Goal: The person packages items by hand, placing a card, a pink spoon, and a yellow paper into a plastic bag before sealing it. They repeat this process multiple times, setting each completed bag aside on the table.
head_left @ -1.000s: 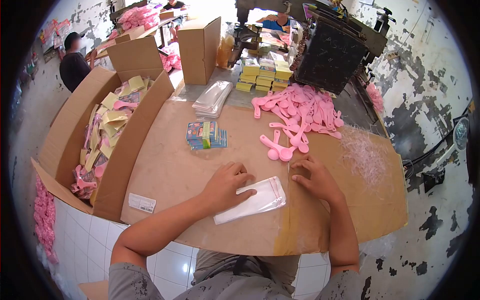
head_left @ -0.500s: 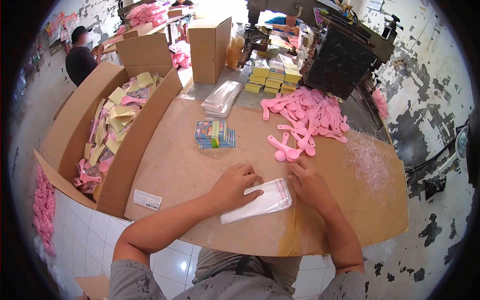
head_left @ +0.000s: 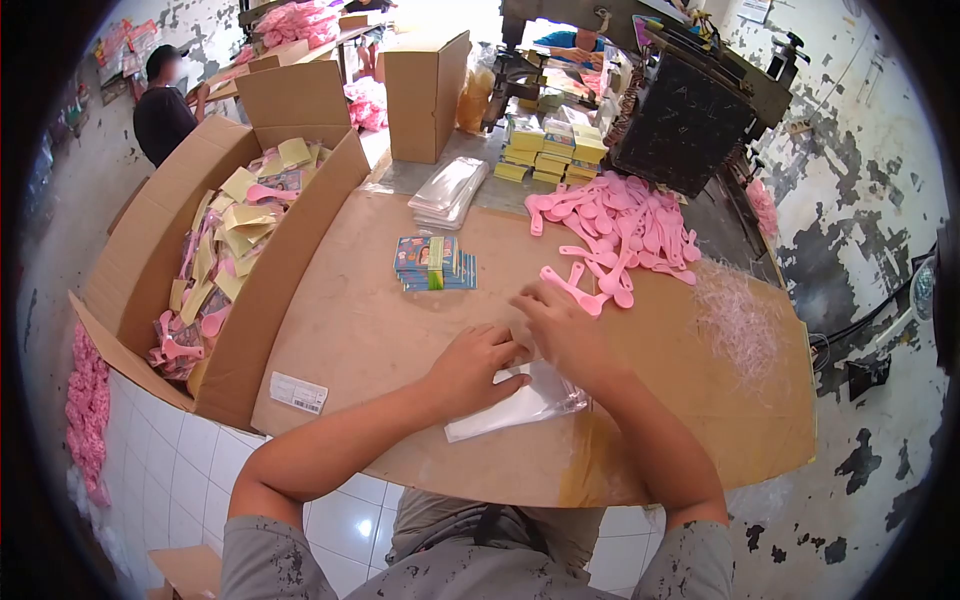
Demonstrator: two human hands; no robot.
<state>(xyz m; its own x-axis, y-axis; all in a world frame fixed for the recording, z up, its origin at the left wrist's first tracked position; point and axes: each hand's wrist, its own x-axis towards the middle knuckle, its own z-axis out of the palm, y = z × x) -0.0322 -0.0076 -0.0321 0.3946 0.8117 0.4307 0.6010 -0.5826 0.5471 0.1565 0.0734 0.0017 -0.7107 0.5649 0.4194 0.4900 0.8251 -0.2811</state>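
Clear plastic bags (head_left: 510, 408) lie flat on the cardboard-covered table in front of me. My left hand (head_left: 480, 368) rests at their upper left edge, thumb apart from the curled fingers, holding nothing visible. My right hand (head_left: 562, 328) hovers over their upper right part, slightly blurred; its fingers point left, and whether they pinch anything is hidden. Beyond the hands sits a banded stack of blue cards (head_left: 435, 264). Pink spoons (head_left: 625, 225) lie in a heap behind my right hand, a few of them close to it.
On the left stands an open carton (head_left: 245, 350) filled with packed spoons and cards. More clear bags (head_left: 447, 192), yellow-edged card stacks (head_left: 550, 150), an upright box (head_left: 425, 100) and a black machine (head_left: 680, 110) are behind. Plastic shreds (head_left: 742, 320) lie right. A person (head_left: 163, 120) stands far left.
My right hand has moved left from beside the bags to above them, near my left hand. The left hand has stayed at the bags. The view has shifted slightly.
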